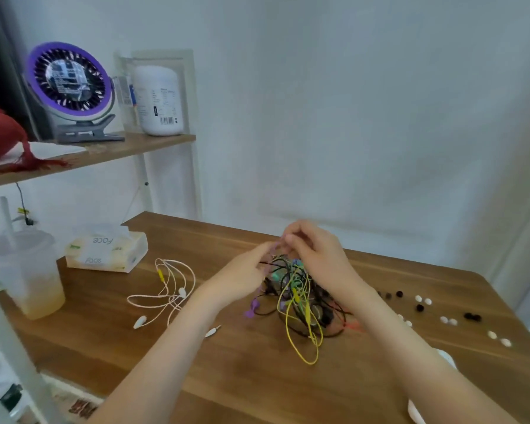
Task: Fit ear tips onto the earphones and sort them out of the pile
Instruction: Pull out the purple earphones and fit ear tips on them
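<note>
Left hand (pixel 242 280), right hand (pixel 314 255) on purple earphone (pixel 275 245) just above the pile (pixel 299 296).

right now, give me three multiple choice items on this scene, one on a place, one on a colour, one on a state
1. Where does the pink earphone set lie from the tangled pile?
A to its left
B to its right
C on top of it

2. What colour is the pile's cable loop nearest the camera?
A red
B yellow
C white

3. What are the left hand and right hand doing?
A lying flat, holding nothing
B both out of view
C pinching a purple earphone above the pile

Answers:
1 A: the pink set lies apart on the table, left of the pile.
2 B: a yellow loop trails out toward the camera.
3 C: the fingertips of both hands meet on a purple piece over the pile.
</note>
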A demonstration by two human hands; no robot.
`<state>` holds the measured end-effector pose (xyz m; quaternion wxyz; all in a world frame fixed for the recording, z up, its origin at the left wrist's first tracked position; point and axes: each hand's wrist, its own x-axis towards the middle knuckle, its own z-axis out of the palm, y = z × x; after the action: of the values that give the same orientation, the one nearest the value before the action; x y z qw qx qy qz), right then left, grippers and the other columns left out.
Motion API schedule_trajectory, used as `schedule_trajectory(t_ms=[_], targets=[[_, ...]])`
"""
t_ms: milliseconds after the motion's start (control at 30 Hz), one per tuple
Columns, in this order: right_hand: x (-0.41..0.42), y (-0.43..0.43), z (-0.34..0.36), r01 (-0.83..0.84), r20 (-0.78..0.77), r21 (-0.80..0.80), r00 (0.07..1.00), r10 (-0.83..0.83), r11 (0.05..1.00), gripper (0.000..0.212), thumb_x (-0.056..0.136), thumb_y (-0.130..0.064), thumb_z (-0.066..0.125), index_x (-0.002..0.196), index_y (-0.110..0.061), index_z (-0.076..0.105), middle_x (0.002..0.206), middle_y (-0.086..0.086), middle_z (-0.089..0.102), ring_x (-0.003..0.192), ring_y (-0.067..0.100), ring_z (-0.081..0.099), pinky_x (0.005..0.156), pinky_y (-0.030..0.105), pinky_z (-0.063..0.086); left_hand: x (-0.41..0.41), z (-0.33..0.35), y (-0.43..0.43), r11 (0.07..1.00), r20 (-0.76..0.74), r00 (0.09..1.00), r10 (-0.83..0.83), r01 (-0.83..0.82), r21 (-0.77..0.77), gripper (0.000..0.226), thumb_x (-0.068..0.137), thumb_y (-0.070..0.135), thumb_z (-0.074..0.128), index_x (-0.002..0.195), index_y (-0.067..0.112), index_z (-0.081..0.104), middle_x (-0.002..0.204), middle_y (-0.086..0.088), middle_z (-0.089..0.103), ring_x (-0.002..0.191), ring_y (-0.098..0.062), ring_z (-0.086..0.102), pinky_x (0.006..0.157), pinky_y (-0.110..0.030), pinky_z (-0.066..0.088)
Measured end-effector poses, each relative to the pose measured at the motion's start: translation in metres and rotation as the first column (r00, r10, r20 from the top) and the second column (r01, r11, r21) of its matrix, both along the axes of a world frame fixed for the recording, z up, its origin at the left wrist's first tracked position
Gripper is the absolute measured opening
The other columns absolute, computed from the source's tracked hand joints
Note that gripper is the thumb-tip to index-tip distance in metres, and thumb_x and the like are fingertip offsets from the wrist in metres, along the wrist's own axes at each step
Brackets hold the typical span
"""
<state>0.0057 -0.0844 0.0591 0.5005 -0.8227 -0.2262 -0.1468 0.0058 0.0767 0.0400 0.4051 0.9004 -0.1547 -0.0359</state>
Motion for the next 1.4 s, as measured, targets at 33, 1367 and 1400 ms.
schedule_trajectory(t_ms=[33,1367,1400], targets=[[-0.002,-0.004,0.006,-0.01,-0.002,0.049,1.0,0.011,0.999,0.02,0.096,-0.007,0.051,0.084,-0.02,0.06,0.084,0.0,0.069,0.078,0.007,0.065,0.075,0.024,0.052,0.001,0.0,-0.004,1.0,0.008,1.0,-0.01,0.01,0.006,0.055,0.096,0.007,0.045,0.143,0.035,0.038,0.137,0.005,0.05,0.121,-0.013,0.052,0.103,-0.031,0.041],[0.028,-0.052,-0.055,0.253,-0.199,-0.436,0.909,-0.367,0.863,0.013,0.096,-0.014,0.048,0.103,-0.011,0.058,0.085,0.001,0.058,0.067,0.01,0.049,0.054,0.021,0.035,0.008,0.04,-0.002,0.672,-0.147,0.956,0.255,-0.284,-0.684,0.041,0.104,0.031,0.029,0.066,0.016,0.033,0.041,0.009,0.02,0.036,-0.008,0.012,0.036,-0.016,0.013],[0.029,-0.054,-0.054,0.28,-0.202,-0.394,0.903,-0.379,0.876,0.013,0.096,-0.013,0.047,0.104,-0.01,0.057,0.081,0.001,0.057,0.063,0.009,0.047,0.052,0.021,0.033,0.008,0.04,0.001,0.698,-0.145,0.952,0.27,-0.297,-0.652,0.038,0.103,0.029,0.031,0.068,0.015,0.036,0.039,0.009,0.021,0.035,-0.008,0.012,0.037,-0.016,0.012]])
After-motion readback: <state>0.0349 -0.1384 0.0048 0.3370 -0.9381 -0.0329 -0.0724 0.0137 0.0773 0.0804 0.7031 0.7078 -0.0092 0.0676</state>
